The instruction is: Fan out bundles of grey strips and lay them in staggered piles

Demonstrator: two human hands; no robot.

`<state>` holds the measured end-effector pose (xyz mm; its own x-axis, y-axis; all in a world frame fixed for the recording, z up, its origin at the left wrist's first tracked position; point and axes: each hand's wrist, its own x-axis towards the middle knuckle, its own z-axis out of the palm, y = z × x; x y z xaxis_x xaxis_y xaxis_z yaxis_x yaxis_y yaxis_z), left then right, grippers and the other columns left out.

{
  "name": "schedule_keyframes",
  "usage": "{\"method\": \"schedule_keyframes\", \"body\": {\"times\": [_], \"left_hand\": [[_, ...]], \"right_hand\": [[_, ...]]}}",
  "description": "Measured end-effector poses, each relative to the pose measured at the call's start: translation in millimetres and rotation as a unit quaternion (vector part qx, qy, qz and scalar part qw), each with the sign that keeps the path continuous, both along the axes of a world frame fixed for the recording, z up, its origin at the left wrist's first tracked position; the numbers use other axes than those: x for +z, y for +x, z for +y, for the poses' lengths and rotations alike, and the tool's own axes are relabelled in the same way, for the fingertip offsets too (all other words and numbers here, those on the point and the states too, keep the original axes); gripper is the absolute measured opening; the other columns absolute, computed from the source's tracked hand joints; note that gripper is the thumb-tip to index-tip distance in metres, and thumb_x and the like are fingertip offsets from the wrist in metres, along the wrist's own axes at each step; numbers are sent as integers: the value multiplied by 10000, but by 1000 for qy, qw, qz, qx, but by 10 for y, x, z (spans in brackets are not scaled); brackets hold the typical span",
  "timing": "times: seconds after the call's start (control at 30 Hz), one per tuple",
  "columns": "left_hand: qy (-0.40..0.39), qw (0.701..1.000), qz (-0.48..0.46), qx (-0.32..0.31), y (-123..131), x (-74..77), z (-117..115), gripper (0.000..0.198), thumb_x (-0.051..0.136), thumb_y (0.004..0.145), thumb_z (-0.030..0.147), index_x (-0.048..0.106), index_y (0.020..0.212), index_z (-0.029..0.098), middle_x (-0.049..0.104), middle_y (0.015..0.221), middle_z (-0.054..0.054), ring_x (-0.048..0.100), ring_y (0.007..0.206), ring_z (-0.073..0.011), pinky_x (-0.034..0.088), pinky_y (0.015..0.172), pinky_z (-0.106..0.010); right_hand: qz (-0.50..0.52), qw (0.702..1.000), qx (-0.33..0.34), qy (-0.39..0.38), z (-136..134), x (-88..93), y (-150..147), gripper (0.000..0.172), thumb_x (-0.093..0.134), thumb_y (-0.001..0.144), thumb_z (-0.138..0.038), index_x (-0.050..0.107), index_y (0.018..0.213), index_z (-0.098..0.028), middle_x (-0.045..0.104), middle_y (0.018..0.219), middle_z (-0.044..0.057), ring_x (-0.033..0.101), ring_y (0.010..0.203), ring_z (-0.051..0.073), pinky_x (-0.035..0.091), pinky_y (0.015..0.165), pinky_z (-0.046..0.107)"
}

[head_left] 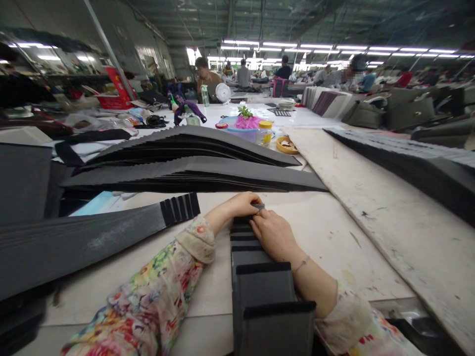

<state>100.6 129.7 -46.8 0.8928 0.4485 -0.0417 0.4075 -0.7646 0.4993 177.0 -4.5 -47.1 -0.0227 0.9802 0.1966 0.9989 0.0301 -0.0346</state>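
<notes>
A staggered row of dark grey strips with black folded ends (265,289) runs away from me down the middle of the white table (326,242). My left hand (243,203) is closed on the far end of the top strip (260,206), fingers curled over it. Just nearer, my right hand (273,233) lies on the same row, fingers bent and pressing the strips down. Both sleeves are floral with pale cuffs.
Long fanned stacks of dark strips (193,165) lie across the table beyond my hands, another stack (81,240) at the left, more (415,158) at the right past a stained board (389,217). A blue bowl (243,129), yellow-lidded jar (264,133) and several seated people are further back.
</notes>
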Motion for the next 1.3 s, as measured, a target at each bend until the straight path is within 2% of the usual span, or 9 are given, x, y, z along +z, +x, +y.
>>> {"method": "schedule_keyframes", "body": {"times": [0.17,0.43,0.6,0.73,0.83,1.1,1.2,1.3], "left_hand": [[55,998,-10,-3,2,47,-73,280,534,697,97,651,945,148,636,908,-42,570,856,-158,431,772,-227],[129,991,-12,-22,-16,4,-153,249,483,743,99,668,902,151,631,904,-66,563,881,-184,426,795,-263],[151,988,-3,-43,-30,-13,-204,233,449,764,100,669,829,137,600,822,-70,551,797,-178,429,732,-267],[149,987,-5,-54,-39,-41,-204,233,437,779,102,665,805,143,581,797,-57,535,777,-170,419,743,-269],[132,990,-18,-53,-91,-47,-172,235,450,788,108,666,866,158,591,822,-48,539,796,-160,418,752,-251],[76,995,-58,5,-484,-57,-55,235,552,788,238,607,991,134,612,944,-60,550,891,-159,423,809,-247],[65,996,-65,12,-536,-80,-49,263,574,777,254,595,1007,129,603,962,-65,544,904,-159,421,821,-250],[61,996,-69,10,-527,-88,-56,268,569,781,253,593,1017,128,599,968,-71,537,914,-167,417,830,-260]], "right_hand": [[-3,1000,-3,-6,-8,-9,-19,304,325,907,-242,619,884,-167,631,883,77,572,819,180,417,717,280],[-11,1000,6,-6,-8,-26,-3,323,302,913,-232,615,864,-168,637,858,68,580,784,171,415,674,271],[-8,1000,5,-13,-4,-29,-3,272,352,890,-195,618,851,-155,641,861,73,580,801,171,414,692,267],[-7,1000,3,-14,-7,-23,-2,256,366,884,-195,618,872,-153,643,882,79,579,816,163,410,705,257],[-9,1000,2,-4,-9,-16,8,280,337,897,-217,612,896,-163,641,889,71,578,818,159,406,705,257],[10,1000,3,27,51,-14,68,254,363,890,-266,590,807,-187,616,826,57,554,799,171,393,704,272],[25,998,9,49,99,-28,100,187,419,866,-272,575,899,-174,606,871,65,535,852,191,394,755,297],[43,996,11,73,166,-79,174,305,475,837,-314,518,1090,-150,577,1038,110,495,988,228,380,838,354]]}}
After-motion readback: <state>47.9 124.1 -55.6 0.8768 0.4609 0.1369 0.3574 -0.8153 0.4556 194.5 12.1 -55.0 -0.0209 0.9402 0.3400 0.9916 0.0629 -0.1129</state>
